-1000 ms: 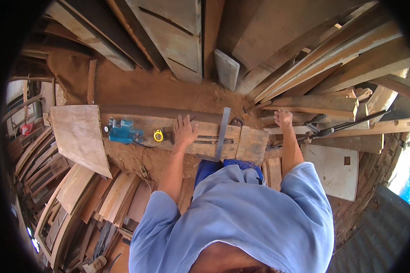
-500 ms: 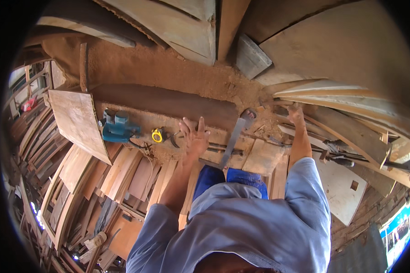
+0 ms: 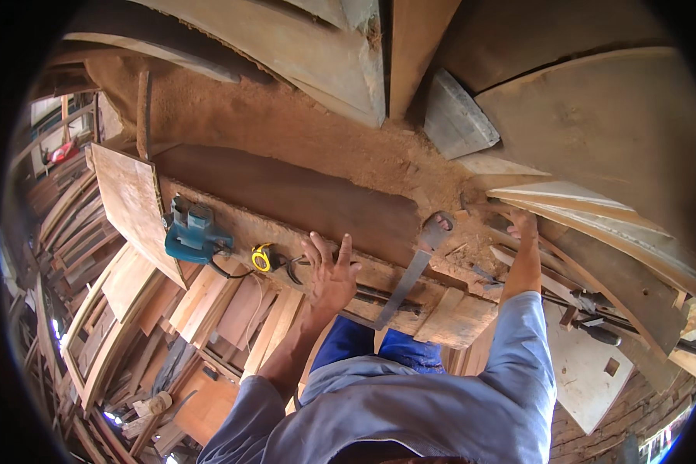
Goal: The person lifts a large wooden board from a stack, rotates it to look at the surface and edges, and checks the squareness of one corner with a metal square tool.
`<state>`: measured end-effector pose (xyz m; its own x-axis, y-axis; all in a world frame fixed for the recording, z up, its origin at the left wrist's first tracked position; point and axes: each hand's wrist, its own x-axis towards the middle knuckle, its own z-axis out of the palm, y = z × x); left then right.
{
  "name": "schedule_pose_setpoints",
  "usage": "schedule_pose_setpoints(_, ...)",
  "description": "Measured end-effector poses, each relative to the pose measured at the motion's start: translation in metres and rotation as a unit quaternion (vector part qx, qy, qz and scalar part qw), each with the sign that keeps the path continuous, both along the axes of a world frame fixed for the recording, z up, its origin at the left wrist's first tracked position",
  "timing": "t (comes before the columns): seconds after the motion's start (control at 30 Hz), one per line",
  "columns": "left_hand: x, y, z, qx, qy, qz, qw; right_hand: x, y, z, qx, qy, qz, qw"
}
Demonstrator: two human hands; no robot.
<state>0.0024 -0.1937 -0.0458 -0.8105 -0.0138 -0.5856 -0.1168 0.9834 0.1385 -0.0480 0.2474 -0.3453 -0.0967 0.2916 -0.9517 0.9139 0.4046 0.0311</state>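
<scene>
My left hand [image 3: 332,274] is over the wooden bench [image 3: 371,267], fingers spread and nothing in them. To its left lie a yellow tape measure [image 3: 262,258] and a teal electric planer [image 3: 195,233] with a cord. A handsaw [image 3: 404,288] lies across the bench between my hands, handle away from me. My right hand [image 3: 524,223] reaches out to the far right, beside a long brown board [image 3: 611,267]. Its fingers look curled in, and what they hold is hidden.
Large panels [image 3: 595,131] lean at the far right, and a grey slab [image 3: 458,116] stands against them. A plywood sheet [image 3: 135,213] stands upright at the bench's left end. Stacked timber [image 3: 124,325] fills the left side. Sawdust [image 3: 286,155] covers the ground beyond the bench.
My view has shifted a little. The right hand sits a bit lower and farther right, with its fingers more curled. The left hand stays spread over the bench.
</scene>
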Motion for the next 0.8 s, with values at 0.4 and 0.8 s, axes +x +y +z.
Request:
schedule_pose_setpoints(0.4, -0.006, 0.003, 0.004, 0.004, -0.015, 0.015, 1.000, 0.007, 0.007, -0.015, -0.028, -0.025, -0.013, 0.999)
schedule_pose_setpoints(0.8, 0.005, 0.002, -0.011, -0.101, -0.102, -0.068, 0.987, 0.034, 0.015, -0.054, -0.163, 0.068, -0.020, 0.984)
